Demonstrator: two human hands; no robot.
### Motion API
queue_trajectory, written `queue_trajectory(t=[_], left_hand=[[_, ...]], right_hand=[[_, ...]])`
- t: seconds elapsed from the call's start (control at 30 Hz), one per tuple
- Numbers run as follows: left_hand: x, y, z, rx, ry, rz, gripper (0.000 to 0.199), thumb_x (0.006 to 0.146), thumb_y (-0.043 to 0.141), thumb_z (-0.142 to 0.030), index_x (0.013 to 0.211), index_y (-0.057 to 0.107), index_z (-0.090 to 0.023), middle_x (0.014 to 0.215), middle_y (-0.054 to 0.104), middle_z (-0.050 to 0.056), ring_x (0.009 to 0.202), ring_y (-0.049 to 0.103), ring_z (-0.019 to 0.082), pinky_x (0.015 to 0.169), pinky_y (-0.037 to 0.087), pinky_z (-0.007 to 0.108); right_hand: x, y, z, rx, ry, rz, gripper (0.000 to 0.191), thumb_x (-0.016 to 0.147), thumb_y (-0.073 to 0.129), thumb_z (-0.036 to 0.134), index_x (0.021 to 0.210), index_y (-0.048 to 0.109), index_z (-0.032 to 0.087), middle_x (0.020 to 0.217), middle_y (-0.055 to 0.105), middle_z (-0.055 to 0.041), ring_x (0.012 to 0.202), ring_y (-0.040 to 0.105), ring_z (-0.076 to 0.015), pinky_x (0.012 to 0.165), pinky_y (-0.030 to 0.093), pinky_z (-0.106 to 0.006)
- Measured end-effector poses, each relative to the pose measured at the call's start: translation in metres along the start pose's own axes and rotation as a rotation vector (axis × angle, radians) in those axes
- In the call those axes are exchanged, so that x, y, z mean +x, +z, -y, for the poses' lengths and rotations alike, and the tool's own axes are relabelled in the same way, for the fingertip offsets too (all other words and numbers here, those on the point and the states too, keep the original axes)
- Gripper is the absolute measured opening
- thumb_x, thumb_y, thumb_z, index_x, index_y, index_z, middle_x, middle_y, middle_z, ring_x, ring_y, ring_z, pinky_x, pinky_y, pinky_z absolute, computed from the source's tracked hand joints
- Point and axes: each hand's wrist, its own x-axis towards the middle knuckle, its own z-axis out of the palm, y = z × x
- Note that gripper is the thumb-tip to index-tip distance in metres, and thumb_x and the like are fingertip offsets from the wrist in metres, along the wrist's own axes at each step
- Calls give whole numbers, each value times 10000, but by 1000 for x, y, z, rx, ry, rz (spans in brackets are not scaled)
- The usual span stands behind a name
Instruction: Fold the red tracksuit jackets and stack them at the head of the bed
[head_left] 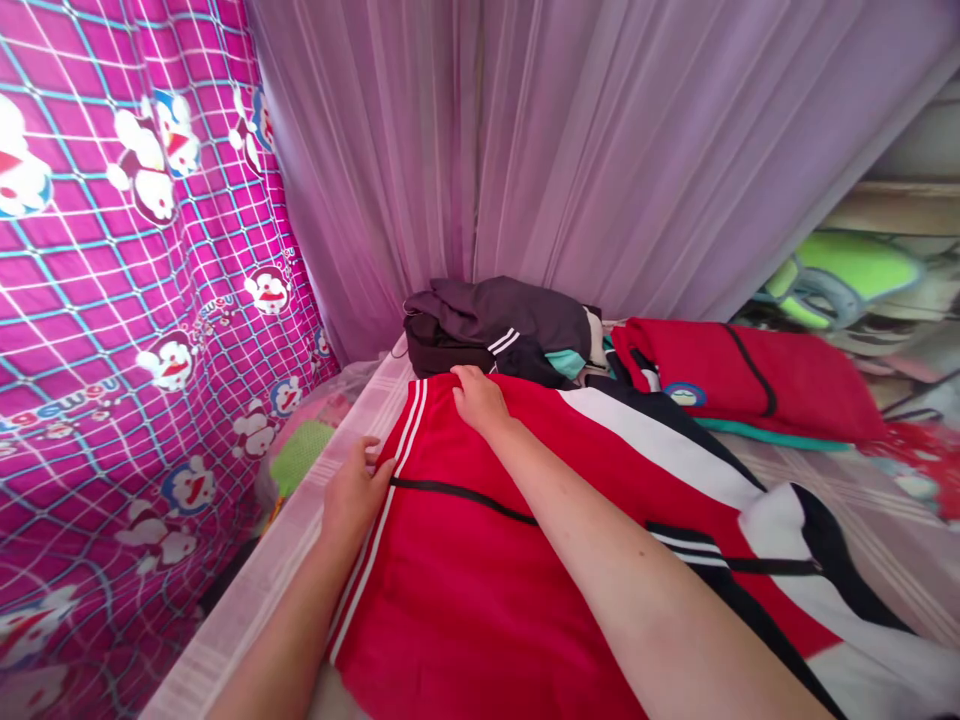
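A red jacket (480, 600) with black and white sleeve panels lies spread on the bed, a thin black line running across it and two white stripes along its left hem. My left hand (356, 490) rests at that striped hem, fingers apart and thumb on the cloth. Near the jacket's far edge, my right hand (480, 400) lies on the red fabric with its fingers stretched out. The right forearm crosses over the jacket and hides part of its middle. On the right, a sleeve with a white-striped cuff (690, 547) overlaps the body.
Behind the jacket sits a heap of dark clothes (510, 315). A folded red garment (780, 375) lies to its right. Purple curtains (525, 150) hang at the back, a pink patterned cloth (150, 300) at left. Green items (855, 270) fill a shelf on the right.
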Motion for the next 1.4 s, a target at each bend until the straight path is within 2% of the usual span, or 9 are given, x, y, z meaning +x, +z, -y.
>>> queue_trajectory(t=[0.1, 0.23, 0.43, 0.57, 0.83, 1.0, 1.17, 1.27, 1.4], left_hand=[[-4, -5, -1, 157, 68, -7, 450, 878, 537, -355, 1303, 513, -209, 1115, 706, 85, 949, 685, 244, 815, 511, 357], [-21, -8, -8, 311, 390, -80, 428, 914, 475, -366, 1282, 576, -171, 1368, 580, 149, 1170, 607, 290, 983, 483, 424], [-66, 17, -25, 390, 846, 144, 559, 957, 396, -533, 1382, 546, -202, 1456, 543, 118, 1370, 458, 305, 1142, 337, 523], [-77, 26, -30, 560, 823, 189, 630, 948, 404, -568, 1457, 465, -200, 1540, 433, 135, 1432, 372, 327, 1162, 255, 588], [-101, 21, -49, 600, 747, 183, 564, 993, 333, -448, 1469, 450, -169, 1568, 384, 124, 1462, 322, 311, 1173, 243, 582], [-139, 38, -57, 560, 803, 252, 556, 984, 351, -492, 1480, 439, -257, 1578, 376, 74, 1469, 316, 280, 1184, 242, 563], [-145, 45, -53, 575, 794, 241, 588, 966, 385, -512, 1496, 414, -259, 1591, 348, 86, 1476, 298, 291, 1184, 228, 575], [-142, 44, -51, 566, 799, 221, 584, 961, 393, -514, 1489, 427, -266, 1585, 363, 87, 1473, 305, 287, 1185, 232, 563], [-142, 45, -50, 578, 800, 215, 586, 962, 396, -505, 1492, 423, -256, 1581, 374, 95, 1470, 312, 280, 1190, 231, 539]], right_hand=[[-22, -13, -6, -36, -100, -8, 424, 970, 415, 253, 1368, 549, 201, 1477, 488, -81, 1258, 528, -209, 1053, 424, -318], [-58, -57, -27, -229, -200, 135, 348, 980, 403, 273, 1160, 695, 213, 1297, 646, -78, 1174, 586, -215, 1002, 435, -317], [-143, -106, -87, -399, -60, 326, 304, 962, 448, 285, 1061, 731, 235, 1150, 725, -66, 1082, 647, -232, 903, 464, -299], [-211, -105, -118, -379, 4, 337, 312, 939, 513, 299, 1174, 697, 206, 1276, 670, -100, 1173, 614, -251, 977, 464, -333], [-318, -109, -162, -215, 245, -9, 412, 939, 487, 354, 1302, 624, 217, 1310, 658, -99, 1201, 610, -265, 1034, 470, -406], [-345, -115, -162, -139, 372, 20, 440, 904, 549, 398, 1278, 644, 187, 1216, 707, -119, 1122, 655, -275, 968, 501, -387], [-343, -116, -152, 41, 485, 42, 463, 794, 670, 324, 1243, 663, 211, 1020, 758, -88, 957, 695, -270, 858, 528, -386], [-333, -121, -160, 299, 466, -199, 350, 764, 646, 266, 1107, 703, 224, 969, 750, -54, 905, 683, -226, 860, 522, -364], [-310, -151, -181, 732, 477, -808, 391, 750, 612, 345, 1107, 647, 190, 913, 695, -35, 827, 651, -189, 780, 543, -344]])
